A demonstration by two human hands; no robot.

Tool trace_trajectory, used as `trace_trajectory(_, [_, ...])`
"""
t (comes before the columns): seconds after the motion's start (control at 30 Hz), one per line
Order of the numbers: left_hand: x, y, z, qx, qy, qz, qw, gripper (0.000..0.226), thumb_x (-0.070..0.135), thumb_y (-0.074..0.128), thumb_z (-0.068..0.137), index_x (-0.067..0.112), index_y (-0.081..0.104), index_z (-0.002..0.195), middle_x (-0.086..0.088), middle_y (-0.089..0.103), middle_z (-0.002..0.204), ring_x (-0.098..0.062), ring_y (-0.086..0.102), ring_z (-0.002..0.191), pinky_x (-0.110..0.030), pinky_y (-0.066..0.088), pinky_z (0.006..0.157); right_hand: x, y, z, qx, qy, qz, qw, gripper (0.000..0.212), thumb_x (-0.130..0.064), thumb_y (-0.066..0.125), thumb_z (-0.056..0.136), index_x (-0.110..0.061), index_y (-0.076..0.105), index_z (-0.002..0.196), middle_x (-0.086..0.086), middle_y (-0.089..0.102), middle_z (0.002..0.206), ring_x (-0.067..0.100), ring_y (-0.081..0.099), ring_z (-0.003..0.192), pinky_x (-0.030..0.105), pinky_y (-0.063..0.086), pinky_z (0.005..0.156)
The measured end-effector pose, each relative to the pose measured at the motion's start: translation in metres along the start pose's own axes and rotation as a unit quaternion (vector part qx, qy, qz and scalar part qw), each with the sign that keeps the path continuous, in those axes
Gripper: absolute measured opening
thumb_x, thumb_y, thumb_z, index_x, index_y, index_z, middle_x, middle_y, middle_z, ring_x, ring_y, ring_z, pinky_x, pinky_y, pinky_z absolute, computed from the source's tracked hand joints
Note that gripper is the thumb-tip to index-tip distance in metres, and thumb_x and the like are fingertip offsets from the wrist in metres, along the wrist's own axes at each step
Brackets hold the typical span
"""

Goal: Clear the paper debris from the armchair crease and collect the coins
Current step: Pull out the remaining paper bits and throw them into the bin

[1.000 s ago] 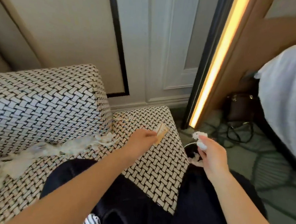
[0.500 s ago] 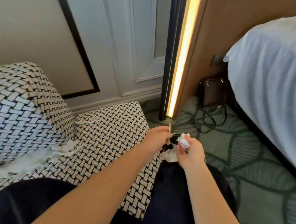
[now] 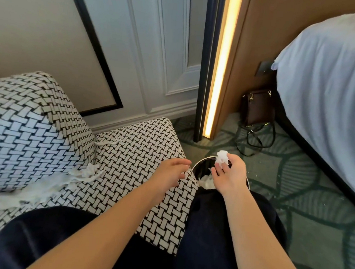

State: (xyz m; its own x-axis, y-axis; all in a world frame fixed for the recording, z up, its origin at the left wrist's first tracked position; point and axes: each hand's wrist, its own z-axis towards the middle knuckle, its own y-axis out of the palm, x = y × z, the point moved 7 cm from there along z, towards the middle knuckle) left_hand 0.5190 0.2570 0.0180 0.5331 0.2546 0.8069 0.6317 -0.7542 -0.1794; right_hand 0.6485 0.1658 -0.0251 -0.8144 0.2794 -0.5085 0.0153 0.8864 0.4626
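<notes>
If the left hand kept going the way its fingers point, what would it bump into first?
Probably the right hand with its paper wad, just above the bin. The left hand points right, across the armchair edge. Depth is unclear, so it might pass over the bin instead.

Pretty sure this is a hotel bedroom

Bed (image 3: 331,86) with white linen on the right, panelled wall (image 3: 161,49) with a lit vertical strip (image 3: 221,64) at the far side, patterned green carpet (image 3: 307,185), woven-print armchair (image 3: 46,129) left, brown handbag (image 3: 258,106) on the floor.
</notes>
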Motion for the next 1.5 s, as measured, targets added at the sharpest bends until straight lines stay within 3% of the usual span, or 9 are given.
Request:
trace_trajectory(0.13, [-0.005,-0.011,-0.008,0.011,0.001,-0.006,1.000,0.024,0.020,0.051,0.096,0.024,0.063,0.115,0.005,0.061,0.117,-0.011,0.057,0.105,-0.024,0.045,0.080,0.004,0.006,-0.007,-0.052,0.030,0.075,0.995,0.063,-0.023,0.044,0.096,-0.013,0.013,0.151,0.014,0.022,0.154,0.031,0.022,0.142,0.043,0.022,0.115])
trace_trajectory(0.27, [-0.006,-0.015,-0.016,0.009,0.003,-0.018,1.000,0.021,0.019,0.051,0.095,0.026,0.064,0.110,0.005,0.062,0.117,-0.011,0.058,0.105,-0.025,0.046,0.080,0.004,0.008,-0.013,-0.077,0.026,0.087,0.993,0.069,-0.026,0.046,0.096,-0.013,0.006,0.151,0.019,0.015,0.155,0.033,0.023,0.142,0.044,0.025,0.115])
trace_trajectory(0.57, [0.007,-0.043,-0.039,0.025,0.035,-0.033,0.999,0.020,0.020,0.054,0.093,0.027,0.065,0.109,0.006,0.064,0.113,-0.012,0.060,0.103,-0.031,0.048,0.090,0.005,0.009,-0.030,-0.134,-0.079,-0.111,0.982,0.038,-0.025,0.043,0.098,-0.012,0.047,0.134,0.007,0.057,0.129,0.019,0.056,0.114,0.032,0.042,0.098])
trace_trajectory(0.77, [0.018,-0.089,-0.072,0.041,0.078,-0.077,0.993,0.017,0.021,0.059,0.091,0.027,0.068,0.103,0.008,0.069,0.108,-0.013,0.064,0.100,-0.033,0.049,0.092,0.009,0.025,-0.058,-0.131,-0.162,-0.253,0.945,0.025,-0.016,0.054,0.092,-0.013,0.061,0.115,0.001,0.068,0.106,0.014,0.064,0.102,0.025,0.048,0.082])
trace_trajectory(0.87, [0.018,-0.122,-0.101,0.056,0.107,-0.102,0.987,0.017,0.020,0.058,0.091,0.026,0.068,0.104,0.009,0.071,0.106,-0.014,0.064,0.102,-0.034,0.047,0.094,0.025,0.047,-0.086,-0.162,-0.196,-0.330,0.909,0.016,-0.018,0.056,0.091,-0.018,0.065,0.104,0.002,0.067,0.108,0.015,0.063,0.101,0.031,0.048,0.090])
trace_trajectory(1.0, [0.012,-0.170,-0.140,0.084,0.146,-0.125,0.978,0.020,0.019,0.055,0.092,0.023,0.068,0.106,0.006,0.070,0.109,-0.017,0.063,0.105,-0.035,0.046,0.094,0.054,0.092,-0.132,-0.240,-0.241,-0.396,0.853,0.016,-0.017,0.058,0.090,-0.018,0.067,0.103,-0.003,0.067,0.107,0.007,0.065,0.092,0.017,0.046,0.078])
trace_trajectory(1.1, [-0.002,-0.202,-0.165,0.111,0.164,-0.146,0.969,0.020,0.018,0.052,0.093,0.022,0.068,0.105,0.004,0.071,0.108,-0.018,0.064,0.105,-0.035,0.044,0.094,0.082,0.125,-0.167,-0.306,-0.257,-0.431,0.809,0.016,-0.017,0.058,0.089,-0.020,0.067,0.102,-0.005,0.069,0.100,0.006,0.065,0.090,0.020,0.047,0.082])
trace_trajectory(1.3, [-0.049,-0.265,-0.207,0.194,0.171,-0.149,0.955,0.023,0.017,0.047,0.096,0.022,0.066,0.107,0.005,0.071,0.107,-0.017,0.066,0.101,-0.031,0.046,0.083,0.152,0.173,-0.229,-0.417,-0.249,-0.447,0.751,0.017,-0.012,0.054,0.091,-0.017,0.069,0.098,-0.005,0.071,0.095,0.006,0.067,0.087,0.018,0.050,0.082])
trace_trajectory(1.5, [-0.118,-0.310,-0.241,0.300,0.125,-0.151,0.934,0.022,0.021,0.048,0.096,0.028,0.068,0.105,0.008,0.070,0.107,-0.016,0.064,0.102,-0.035,0.046,0.090,0.240,0.196,-0.274,-0.503,-0.212,-0.472,0.692,0.018,-0.009,0.052,0.091,-0.013,0.068,0.099,-0.002,0.069,0.089,0.003,0.065,0.082,0.013,0.049,0.076])
